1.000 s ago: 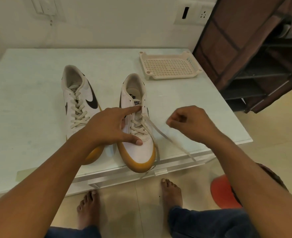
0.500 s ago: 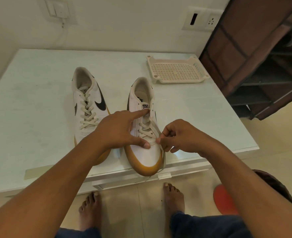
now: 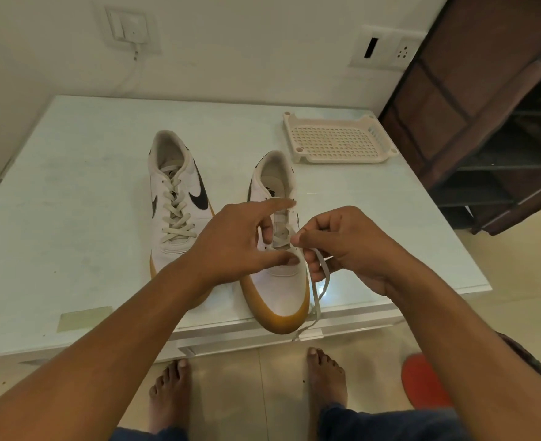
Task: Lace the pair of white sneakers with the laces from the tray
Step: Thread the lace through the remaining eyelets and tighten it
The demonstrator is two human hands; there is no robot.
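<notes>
Right hand (image 3: 342, 243) has swung back in since a second ago, when it was drawn out to the side with the lace pulled taut, and now it sits right up against my left fingertips.

Big picture first: the white table (image 3: 72, 218) spreads out under both my hands. Off past my left knuckles, the finished sneaker (image 3: 173, 224) lies fully laced with its toe hidden under my left wrist. Directly beneath my fingers is the second sneaker (image 3: 282, 294), its gum toe poking over the table's near edge. Well beyond my right fingertips, the tray (image 3: 336, 141) waits at the far corner.

Now the hands. My left hand (image 3: 234, 243) is spread apart over the shoe, with the index finger straight out toward the tongue and the thumb resting on the toe box. My right fingers are curled, thumb and forefinger pinched together on the lace (image 3: 321, 281) just beside the eyelets. Its loose tail drops below my palm and trails down past the toe, over the table edge.
</notes>
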